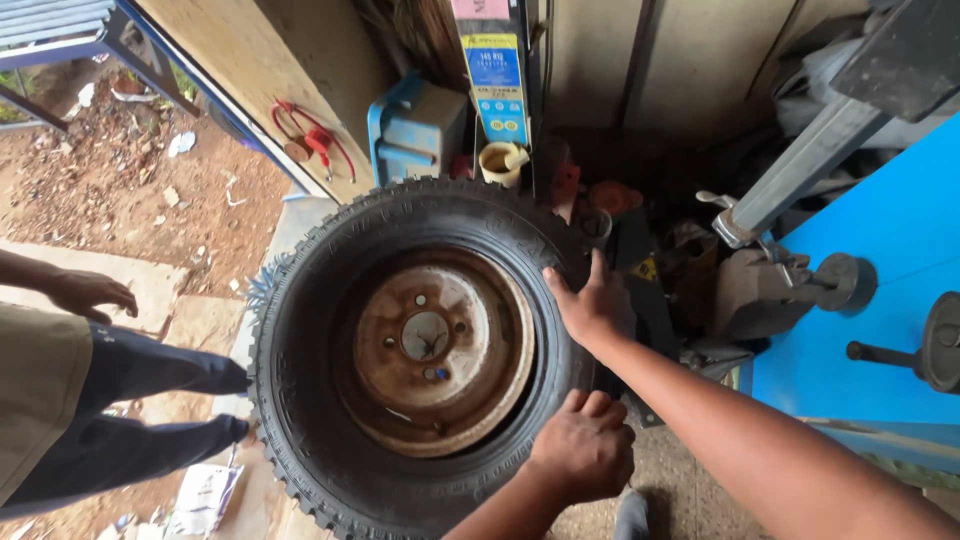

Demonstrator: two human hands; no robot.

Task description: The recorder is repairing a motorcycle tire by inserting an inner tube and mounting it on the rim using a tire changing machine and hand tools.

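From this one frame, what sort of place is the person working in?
Probably a tyre repair workshop open to a dirt yard. Both hands grip a knobbly tyre on a rusty steel rim, beside a blue tyre-changing machine.

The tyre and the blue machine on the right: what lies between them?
In the head view, the person's right hand and forearm lie between the tyre and the blue machine.

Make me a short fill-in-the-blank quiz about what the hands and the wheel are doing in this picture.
1. Both hands rest on a black ____ mounted on a rusty rim.
2. The right hand lies flat with its fingers ____.
3. The left hand presses the tyre's ____ edge.
4. Another person stands on the ____ side of the picture.

Missing words: tyre; spread; lower; left
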